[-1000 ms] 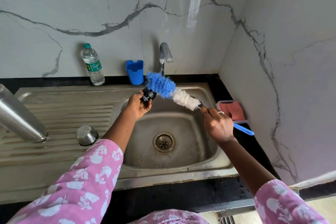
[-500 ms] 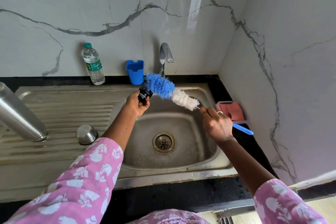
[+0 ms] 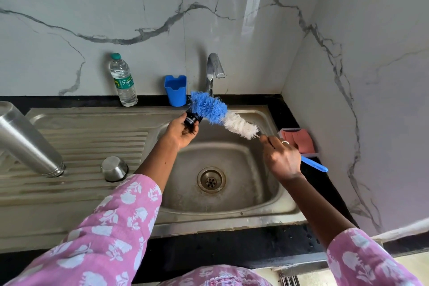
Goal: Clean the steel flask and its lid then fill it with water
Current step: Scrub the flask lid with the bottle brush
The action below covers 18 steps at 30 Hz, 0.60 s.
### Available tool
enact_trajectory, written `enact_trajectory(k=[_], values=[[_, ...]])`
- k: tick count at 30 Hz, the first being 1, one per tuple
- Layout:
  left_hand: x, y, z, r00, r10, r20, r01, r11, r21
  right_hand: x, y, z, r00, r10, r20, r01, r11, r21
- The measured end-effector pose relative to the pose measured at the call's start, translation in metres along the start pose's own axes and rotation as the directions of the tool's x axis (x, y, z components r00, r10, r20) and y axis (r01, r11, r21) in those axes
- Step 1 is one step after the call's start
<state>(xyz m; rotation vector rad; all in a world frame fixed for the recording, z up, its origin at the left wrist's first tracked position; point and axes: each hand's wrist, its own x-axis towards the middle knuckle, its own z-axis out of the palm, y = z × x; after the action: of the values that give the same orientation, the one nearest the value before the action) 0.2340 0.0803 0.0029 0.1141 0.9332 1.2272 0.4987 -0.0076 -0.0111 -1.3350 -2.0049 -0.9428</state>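
Over the sink (image 3: 232, 220), the left hand (image 3: 183, 131) holds the black lid (image 3: 192, 119) against the blue tip of a brush (image 3: 209, 110) slanting near-right into the gripping right hand (image 3: 282, 158); the steel flask (image 3: 27, 144) rests at left.

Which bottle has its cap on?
The clear plastic water bottle by the back wall, green cap on; the steel flask leans uncapped, mouth down, on the drainboard.

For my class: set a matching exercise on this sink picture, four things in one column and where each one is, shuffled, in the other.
1 steel flask
2 black lid
3 bottle brush
4 water bottle

A in the right hand
B upright by the wall
C mouth-down on the drainboard
D in the left hand

Pairs: 1-C, 2-D, 3-A, 4-B
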Motion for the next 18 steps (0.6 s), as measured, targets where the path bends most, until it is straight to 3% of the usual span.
enact_trajectory(k=[4, 12, 18], values=[[-0.005, -0.005, 0.0, 0.994, -0.063, 0.09, 0.061, 0.998, 0.025, 0.01, -0.007, -0.002, 1.0, 0.014, 0.0, -0.014, 0.999, -0.029], [-0.007, 0.004, -0.009, 0.985, -0.051, 0.165, 0.063, 0.996, -0.065, -0.009, 0.008, -0.01, 0.999, -0.014, -0.036, 0.013, 0.999, -0.031], [-0.01, -0.002, -0.004, 0.968, -0.078, 0.24, 0.092, 0.995, -0.05, -0.003, 0.004, -0.001, 0.998, 0.059, -0.032, -0.059, 0.998, -0.007]])
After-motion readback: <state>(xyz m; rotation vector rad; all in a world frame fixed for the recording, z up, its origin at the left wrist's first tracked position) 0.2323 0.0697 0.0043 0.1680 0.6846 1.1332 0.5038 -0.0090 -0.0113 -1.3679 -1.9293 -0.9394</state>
